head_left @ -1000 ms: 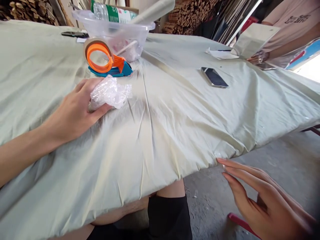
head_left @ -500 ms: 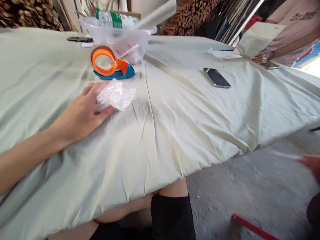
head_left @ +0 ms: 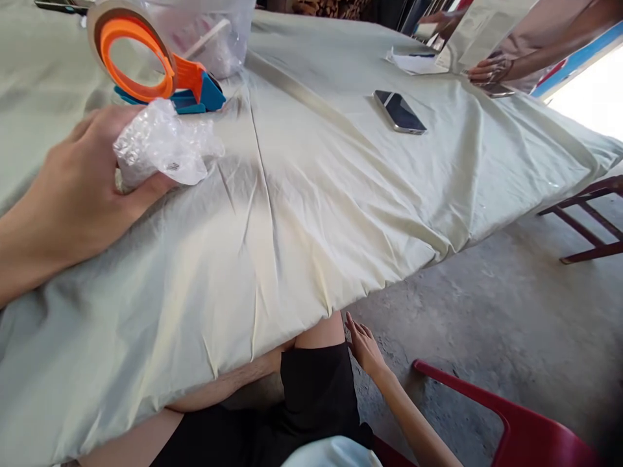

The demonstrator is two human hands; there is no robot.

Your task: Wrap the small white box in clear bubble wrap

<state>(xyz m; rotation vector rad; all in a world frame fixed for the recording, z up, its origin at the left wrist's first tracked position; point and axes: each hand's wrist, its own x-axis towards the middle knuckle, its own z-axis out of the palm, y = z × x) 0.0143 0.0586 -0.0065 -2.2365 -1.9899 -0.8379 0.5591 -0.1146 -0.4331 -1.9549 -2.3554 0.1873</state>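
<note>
Left hand: the left hand (head_left: 73, 188) rests on the pale green cloth (head_left: 311, 207) covering the table, fingers and thumb closed around a crumpled wad of bubble wrap (head_left: 163, 144).
Bubble wrap: it lies on the cloth at the table's left side, sticking out past the fingers, just in front of the tape dispenser.
Right hand: the right hand (head_left: 365, 347) hangs low beside the knee, below the table edge — fingers loosely spread, holding nothing.
Tape dispenser: an orange and blue tape dispenser (head_left: 156, 71) stands on the cloth, near the wrap but apart from it.
Plastic tub: a clear plastic tub (head_left: 209, 32) sits right behind the dispenser (contents too blurred to name).
Phone: a phone (head_left: 400, 112) lies flat, screen up, well to the right.
Far corner: another person's hand (head_left: 489, 68) rests on the table's far corner — next to some papers (head_left: 413, 61).
Chair: a red chair (head_left: 511, 421) stands on the concrete floor at the lower right.
</note>
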